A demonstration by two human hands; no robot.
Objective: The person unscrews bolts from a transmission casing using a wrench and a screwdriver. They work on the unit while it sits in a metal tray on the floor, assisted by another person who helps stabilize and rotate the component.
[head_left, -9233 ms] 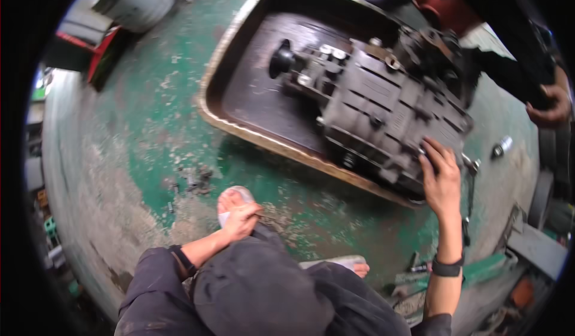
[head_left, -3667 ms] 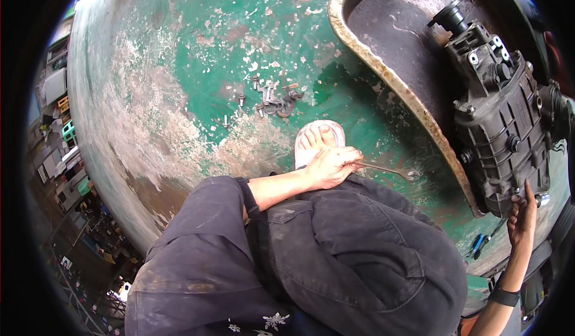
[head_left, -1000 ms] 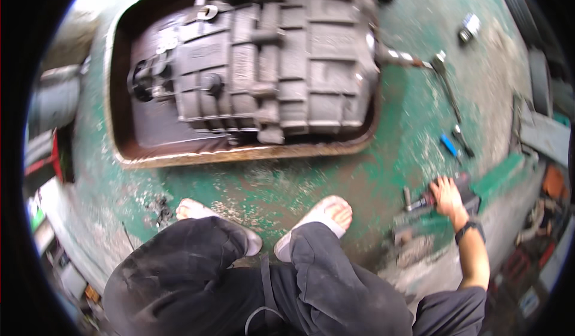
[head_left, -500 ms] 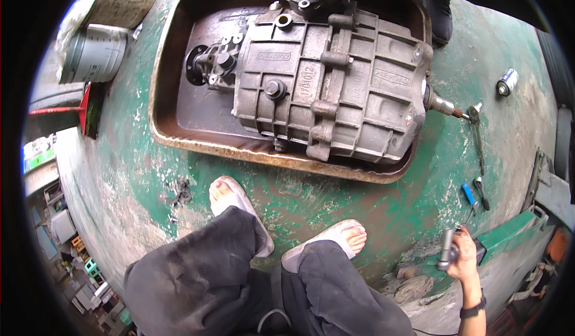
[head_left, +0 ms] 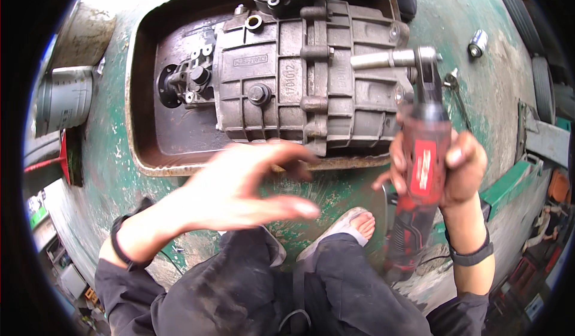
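**Ratchet raised beside the gearbox, left hand spread in mid-air**

Beyond both hands the rusty-rimmed drip tray point(head_left: 139, 156) fills the far half of the green floor point(head_left: 497, 78), its near rim running just past the left hand's fingertips. The bare strip of floor between that rim and the person's sandalled feet point(head_left: 344, 231) is narrow; wider open floor lies beyond the right hand, toward the far right.

The grey cast gearbox point(head_left: 305, 84) lies on its side in the tray, taking up most of it, directly beyond the left hand and just to the left of the right hand. A loose socket point(head_left: 477, 42) stands on the floor beyond the right hand, and a spanner point(head_left: 455, 90) lies just past the tool's head. A grey drum point(head_left: 63, 99) lies far off to the left of the left hand. A green beam point(head_left: 509, 183) runs along the floor to the right of the right wrist.

The right hand point(head_left: 446, 168) is clenched around the body of a red cordless ratchet point(head_left: 422, 156), held upright, its metal head and a long chrome extension point(head_left: 383, 58) lying across the gearbox's right end in this view; whether they touch it cannot be told. The left hand point(head_left: 239, 186), blurred, is spread with fingers extended, grasping nothing, hovering above the knees near the tray's near rim.
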